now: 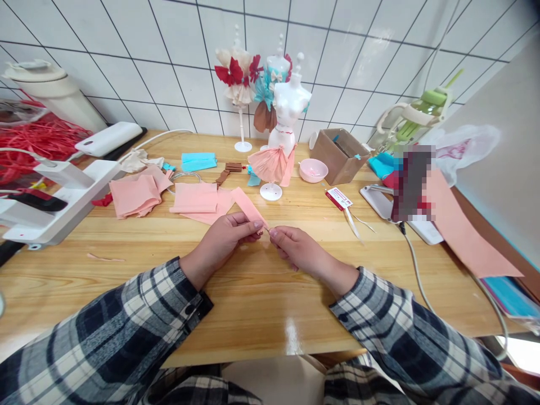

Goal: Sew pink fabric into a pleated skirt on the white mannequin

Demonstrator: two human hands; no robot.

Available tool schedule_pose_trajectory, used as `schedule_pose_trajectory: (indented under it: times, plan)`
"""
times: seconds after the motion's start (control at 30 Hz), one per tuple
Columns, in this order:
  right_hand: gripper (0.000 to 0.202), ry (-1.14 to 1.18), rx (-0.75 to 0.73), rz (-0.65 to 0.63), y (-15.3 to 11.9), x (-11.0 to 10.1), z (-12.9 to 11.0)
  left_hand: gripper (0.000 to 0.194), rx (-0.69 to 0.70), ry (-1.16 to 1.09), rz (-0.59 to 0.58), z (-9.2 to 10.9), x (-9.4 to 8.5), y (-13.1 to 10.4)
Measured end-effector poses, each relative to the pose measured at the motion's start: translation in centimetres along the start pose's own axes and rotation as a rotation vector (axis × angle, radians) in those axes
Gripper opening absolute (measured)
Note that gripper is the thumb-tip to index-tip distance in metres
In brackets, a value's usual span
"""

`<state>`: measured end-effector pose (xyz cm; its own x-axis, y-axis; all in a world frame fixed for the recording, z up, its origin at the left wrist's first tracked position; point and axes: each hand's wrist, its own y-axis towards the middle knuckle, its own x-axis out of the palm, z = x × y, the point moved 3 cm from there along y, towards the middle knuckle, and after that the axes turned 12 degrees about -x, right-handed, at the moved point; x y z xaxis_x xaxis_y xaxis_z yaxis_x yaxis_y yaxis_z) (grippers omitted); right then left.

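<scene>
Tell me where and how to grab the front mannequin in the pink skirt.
I'd grip the front mannequin by its bare white chest, from the front right: it stands upright, the pink skirt flares below its narrow waist, and the blue-dressed mannequin crowds behind, leftward.

Salmon-pink strip [248, 207], black-and-cream plaid sleeves [139, 309] — honey-toned wooden table [270, 315], white tiles with dark grid lines [177, 62]

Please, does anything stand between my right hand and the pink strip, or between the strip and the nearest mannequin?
Nothing visible does. The right hand meets the pink strip at its near end; only table shows between strip and mannequin. A blue scrap lies beside its stand.
</scene>
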<state>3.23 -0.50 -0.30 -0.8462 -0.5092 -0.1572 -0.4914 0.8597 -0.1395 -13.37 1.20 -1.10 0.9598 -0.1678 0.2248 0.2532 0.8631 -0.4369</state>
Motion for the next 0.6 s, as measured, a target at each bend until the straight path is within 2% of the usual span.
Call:
schedule_pose_trajectory:
  times: [0.23,0.6]
  plan:
    - [0.037,-0.026,-0.069,0.01,0.09,-0.05,-0.26,0.023,-0.002,0.004,0.007,0.0,-0.08,-0.02]
    - [0.041,-0.026,-0.078,-0.008,0.13,-0.03,0.18,0.025,0.004,0.023,0.015,0.14,-0.07,-0.07]
